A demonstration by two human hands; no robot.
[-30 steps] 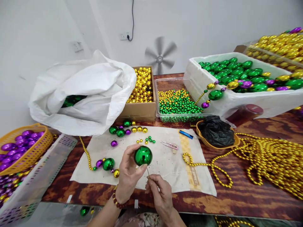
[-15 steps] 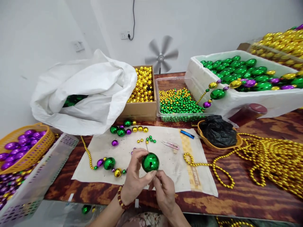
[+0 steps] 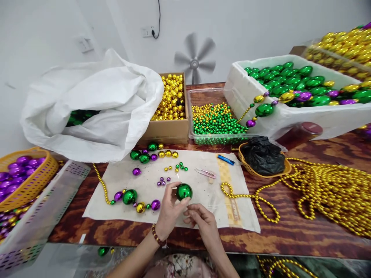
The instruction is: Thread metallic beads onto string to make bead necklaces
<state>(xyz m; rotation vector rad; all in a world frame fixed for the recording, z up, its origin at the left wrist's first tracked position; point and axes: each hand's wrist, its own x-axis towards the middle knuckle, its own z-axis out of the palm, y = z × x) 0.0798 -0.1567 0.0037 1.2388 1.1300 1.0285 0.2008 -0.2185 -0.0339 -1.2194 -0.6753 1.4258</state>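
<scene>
A large shiny green ball bead (image 3: 184, 191) is gripped between the thumb and fingers of my left hand (image 3: 168, 214), above the cloth (image 3: 199, 220). A thin pale line, perhaps a needle or thread, sticks up past the bead. Just below and right of it, the fingertips of my right hand (image 3: 204, 221) are pinched together; what lies between them is too small to make out. To the left, a bead strand (image 3: 129, 197) with green, gold and purple beads joins a gold chain. Small purple beads (image 3: 162, 181) and green beads (image 3: 181, 166) lie beyond my hands.
Pink snips (image 3: 205, 172) and a blue cutter-like tool (image 3: 226, 159) lie on the cloth. Behind stand a carton of gold beads (image 3: 166, 129), a clear tub (image 3: 189, 116), and a foam box (image 3: 236, 83). Gold bead chains (image 3: 333, 193) are heaped at right; a white sack (image 3: 95, 146) stands left.
My right hand has drawn slightly away from the green bead, down and to the right. The bead remains in my left hand. The whole view has shifted a little.
</scene>
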